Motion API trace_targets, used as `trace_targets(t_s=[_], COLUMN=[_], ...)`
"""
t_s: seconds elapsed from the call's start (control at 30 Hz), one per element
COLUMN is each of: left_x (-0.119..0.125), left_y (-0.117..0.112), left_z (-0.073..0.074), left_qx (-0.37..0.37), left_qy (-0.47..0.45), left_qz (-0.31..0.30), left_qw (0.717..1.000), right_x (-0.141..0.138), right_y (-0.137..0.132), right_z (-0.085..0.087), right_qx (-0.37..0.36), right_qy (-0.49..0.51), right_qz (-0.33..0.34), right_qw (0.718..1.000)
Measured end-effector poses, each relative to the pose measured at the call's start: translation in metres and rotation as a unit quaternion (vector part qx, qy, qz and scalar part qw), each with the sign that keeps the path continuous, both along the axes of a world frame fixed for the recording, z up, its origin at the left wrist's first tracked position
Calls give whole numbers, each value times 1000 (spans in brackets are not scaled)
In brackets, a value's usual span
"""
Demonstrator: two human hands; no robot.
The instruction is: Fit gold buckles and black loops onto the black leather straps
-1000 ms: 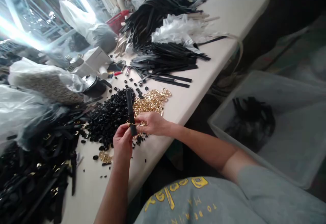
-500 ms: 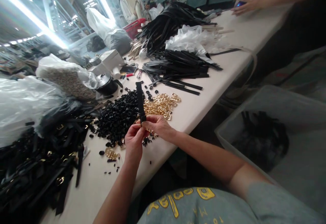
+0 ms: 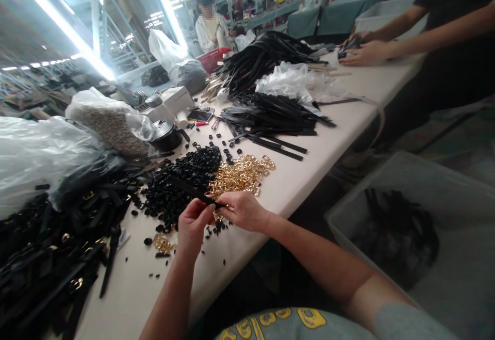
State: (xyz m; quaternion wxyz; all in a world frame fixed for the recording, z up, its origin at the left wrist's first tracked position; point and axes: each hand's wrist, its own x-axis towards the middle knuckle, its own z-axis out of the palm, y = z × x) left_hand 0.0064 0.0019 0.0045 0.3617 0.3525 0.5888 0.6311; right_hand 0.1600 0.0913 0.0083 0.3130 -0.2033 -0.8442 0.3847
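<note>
A short black strap (image 3: 189,189) is pinched between my two hands, its free end slanting up and to the left over a heap of small black loops (image 3: 170,182). My left hand (image 3: 194,221) grips the strap from the left with thumb and fingers. On the other side, my right hand (image 3: 243,210) pinches the strap's near end; fine detail there is hidden by the fingers. Just beyond my right hand lies a pile of gold buckles (image 3: 243,172). A smaller cluster of gold pieces (image 3: 163,244) sits left of my left wrist.
Black straps with gold buckles (image 3: 46,247) are heaped at the left. Long black strips (image 3: 274,115) and crumpled clear plastic (image 3: 290,79) lie farther back, near a black pot (image 3: 168,134). A translucent bin (image 3: 386,170) stands right, below the table. Another person's hands (image 3: 365,51) hold a dark object.
The strap has swung from upright to slanting left, still between both hands. My hands appear slightly lower in view. The other person's hands moved left and down in the picture.
</note>
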Motion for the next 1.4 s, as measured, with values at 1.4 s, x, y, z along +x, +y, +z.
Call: trace_targets(t_s=[1.4], left_x=[-18], left_y=[139], left_z=[25], left_qx=[-85], left_qy=[357], left_qz=[-74], left_qw=[927], right_x=[19], right_y=[61], right_z=[-20], right_qx=[-269], right_qy=[223], right_qz=[-123], right_qw=[929])
